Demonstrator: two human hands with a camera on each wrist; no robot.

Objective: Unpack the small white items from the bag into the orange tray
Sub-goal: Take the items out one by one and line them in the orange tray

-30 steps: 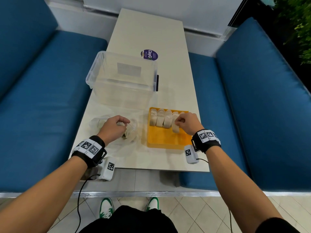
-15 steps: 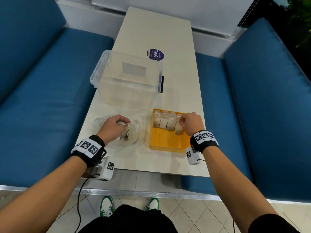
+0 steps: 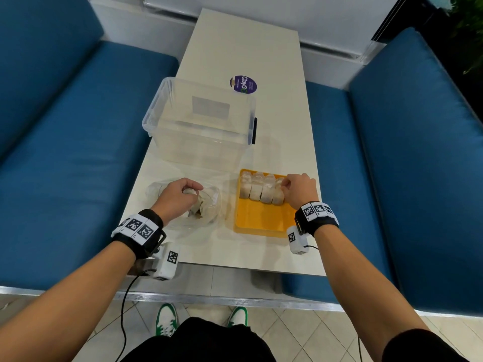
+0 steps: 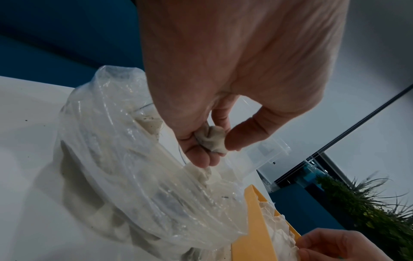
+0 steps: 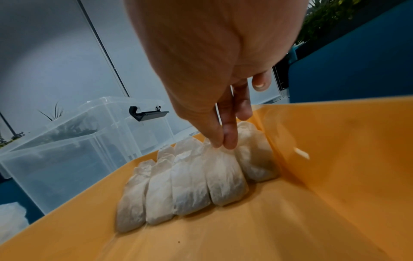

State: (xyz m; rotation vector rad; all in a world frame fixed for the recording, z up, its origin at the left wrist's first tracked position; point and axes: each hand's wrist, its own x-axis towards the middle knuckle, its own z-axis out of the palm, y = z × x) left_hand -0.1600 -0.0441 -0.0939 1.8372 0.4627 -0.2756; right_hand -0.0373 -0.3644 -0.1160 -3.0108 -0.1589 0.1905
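Note:
A crumpled clear plastic bag (image 3: 209,212) lies on the table's near left with white packets inside. My left hand (image 3: 194,191) reaches into its mouth and pinches the top of one small white packet (image 4: 213,140) between thumb and fingers. To the right stands the orange tray (image 3: 258,222), with a row of several white packets (image 5: 190,180) along its far wall. My right hand (image 3: 283,182) pinches the gathered top of a packet (image 5: 225,174) near the right end of that row; one more packet (image 5: 254,159) lies beyond it against the tray wall.
A clear lidless storage box (image 3: 201,129) with a black latch (image 5: 147,113) stands behind the bag and tray. A purple round sticker (image 3: 243,84) sits farther back on the white table (image 3: 248,43). Blue benches flank the table on both sides.
My right hand has carried its packet up to the far end of the tray and into line with the row. My left hand has stayed in the bag's mouth.

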